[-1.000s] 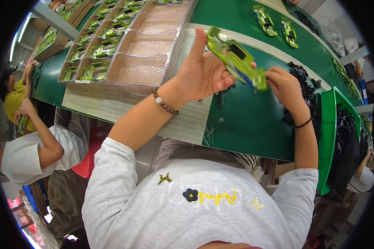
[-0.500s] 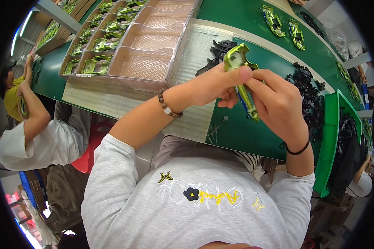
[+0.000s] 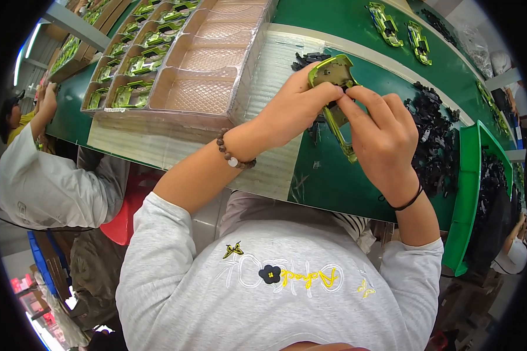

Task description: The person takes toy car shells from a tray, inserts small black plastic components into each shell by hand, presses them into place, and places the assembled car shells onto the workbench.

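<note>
A glossy lime-green toy car body shell [image 3: 332, 71] is held above the bench, tilted, with its hollow inner side partly showing. My left hand [image 3: 293, 111] grips it from the left, thumb laid across its middle. The fingers of my right hand [image 3: 386, 134] are pinched together at the middle of the shell, against my left thumb tip. A small dark piece shows at those fingertips, mostly hidden by them. Behind the shell lies a small heap of black plastic parts [image 3: 308, 59], partly covered by my left hand.
A divided tray [image 3: 235, 99] at left holds several green shells in its left columns. A larger pile of black parts [image 3: 433, 146] lies to the right, beside a green bin [image 3: 467, 199]. Two green shells [image 3: 384, 24] lie on the far green surface. A co-worker [image 3: 58, 181] sits at left.
The shell has turned in my hands, so more of its hollow inside shows. My right hand has shifted slightly left, its fingers still at the shell's middle. The co-worker's arm at left has moved up.
</note>
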A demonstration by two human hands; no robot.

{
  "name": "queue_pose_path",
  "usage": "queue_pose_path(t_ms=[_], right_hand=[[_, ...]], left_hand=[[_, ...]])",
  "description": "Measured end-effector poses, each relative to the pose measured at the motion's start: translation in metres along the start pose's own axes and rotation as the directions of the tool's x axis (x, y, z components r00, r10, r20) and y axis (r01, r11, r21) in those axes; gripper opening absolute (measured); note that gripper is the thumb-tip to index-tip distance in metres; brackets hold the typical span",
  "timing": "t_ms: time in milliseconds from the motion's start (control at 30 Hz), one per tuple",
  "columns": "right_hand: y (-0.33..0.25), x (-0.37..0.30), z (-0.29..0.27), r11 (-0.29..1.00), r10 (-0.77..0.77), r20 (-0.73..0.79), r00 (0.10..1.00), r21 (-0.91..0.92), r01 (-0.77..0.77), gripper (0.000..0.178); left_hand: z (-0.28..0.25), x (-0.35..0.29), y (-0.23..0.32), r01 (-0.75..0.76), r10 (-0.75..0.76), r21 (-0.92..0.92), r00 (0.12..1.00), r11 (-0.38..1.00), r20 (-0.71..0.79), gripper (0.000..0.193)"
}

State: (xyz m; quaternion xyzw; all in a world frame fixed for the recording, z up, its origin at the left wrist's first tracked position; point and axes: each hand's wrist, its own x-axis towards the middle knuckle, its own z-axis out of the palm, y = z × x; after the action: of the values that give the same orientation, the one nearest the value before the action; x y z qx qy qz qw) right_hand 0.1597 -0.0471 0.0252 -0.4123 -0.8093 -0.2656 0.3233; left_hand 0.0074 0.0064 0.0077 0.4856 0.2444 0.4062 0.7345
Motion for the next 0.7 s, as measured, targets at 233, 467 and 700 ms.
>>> queue_pose_path(t_ms=[233, 467, 700], right_hand=[[0.010, -0.012, 0.010, 0.994, -0.032, -0.206, 0.978, 0.095, 0.053, 0.030], [0.003, -0.004, 0.011, 0.573, 0.479, 0.072, 0.875, 0.730, -0.374, 0.034], [-0.006, -0.005, 0.013, 0.242, 0.544, 0.465, 0.699, 0.711, -0.661, 0.028]], left_hand=[[0.003, -0.004, 0.010, -0.099, 0.092, 0.070, 0.991, 0.993, 0.102, 0.015], [-0.001, -0.004, -0.003, -0.180, 0.184, 0.284, 0.983, 0.942, 0.013, 0.024], [-0.005, -0.004, -0.010, -0.202, 0.198, 0.467, 0.978, 0.861, 0.059, 0.025]])
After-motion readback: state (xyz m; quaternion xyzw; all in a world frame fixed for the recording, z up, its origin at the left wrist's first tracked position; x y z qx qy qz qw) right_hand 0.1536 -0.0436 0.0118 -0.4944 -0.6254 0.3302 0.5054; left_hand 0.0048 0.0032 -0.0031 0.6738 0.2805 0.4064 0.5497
